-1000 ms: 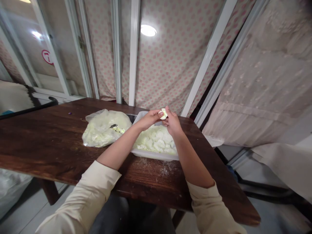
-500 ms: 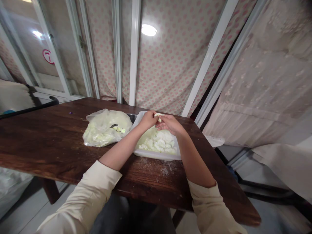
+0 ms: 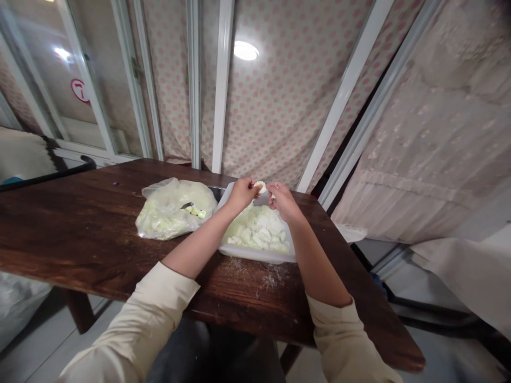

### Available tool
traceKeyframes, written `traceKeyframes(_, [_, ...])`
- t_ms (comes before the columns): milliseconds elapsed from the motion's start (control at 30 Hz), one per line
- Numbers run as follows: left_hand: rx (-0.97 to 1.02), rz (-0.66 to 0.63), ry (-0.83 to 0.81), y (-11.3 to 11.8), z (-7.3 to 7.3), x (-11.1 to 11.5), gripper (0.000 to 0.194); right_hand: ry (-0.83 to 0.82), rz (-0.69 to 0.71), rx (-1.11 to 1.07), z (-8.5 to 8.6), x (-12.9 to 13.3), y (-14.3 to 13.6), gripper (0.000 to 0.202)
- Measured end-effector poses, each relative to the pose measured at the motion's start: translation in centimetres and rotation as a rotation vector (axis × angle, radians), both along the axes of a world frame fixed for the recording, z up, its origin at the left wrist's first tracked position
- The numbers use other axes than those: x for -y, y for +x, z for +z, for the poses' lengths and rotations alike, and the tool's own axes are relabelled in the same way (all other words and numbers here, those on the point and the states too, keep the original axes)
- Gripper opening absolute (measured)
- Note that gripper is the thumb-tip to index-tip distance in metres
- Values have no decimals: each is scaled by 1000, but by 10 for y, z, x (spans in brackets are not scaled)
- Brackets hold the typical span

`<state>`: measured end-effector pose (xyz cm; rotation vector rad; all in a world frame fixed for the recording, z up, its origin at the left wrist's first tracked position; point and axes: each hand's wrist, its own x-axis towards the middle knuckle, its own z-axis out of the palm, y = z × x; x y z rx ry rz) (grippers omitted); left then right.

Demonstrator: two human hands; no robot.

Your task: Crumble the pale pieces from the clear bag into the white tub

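Bench (image 3: 80, 223) bore, toward its far edge, a tub (image 3: 255, 256) heaped with crumbs (image 3: 259, 231), seemingly done, and a bulging bag (image 3: 170, 205), seemingly left. Left grip (image 3: 240, 194) pinched a lump (image 3: 261, 186); right grip (image 3: 284, 203), apparently a fragment (image 3: 273, 196).

This looks like a room in a home. At the far side, a pink polka-dot curtain (image 3: 279, 117) hangs behind white-framed glass panels (image 3: 222, 80), which reflect a round lamp (image 3: 246, 50). On the right is a pale floral curtain (image 3: 431, 138); at far left, a scalloped cream cover (image 3: 24, 154). A brown wooden table (image 3: 80, 223) stands on a tiled floor (image 3: 51, 351).
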<state>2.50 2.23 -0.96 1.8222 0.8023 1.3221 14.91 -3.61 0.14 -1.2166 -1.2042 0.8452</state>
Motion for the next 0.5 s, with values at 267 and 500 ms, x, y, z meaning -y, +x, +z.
traceKeyframes(267, [-148, 22, 58, -3, 6, 10, 25, 303, -146, 444, -8, -12, 9, 31])
traceKeyframes(500, [-288, 52, 195, -3, 9, 18, 27, 366, -149, 684, 2, 2, 7, 26])
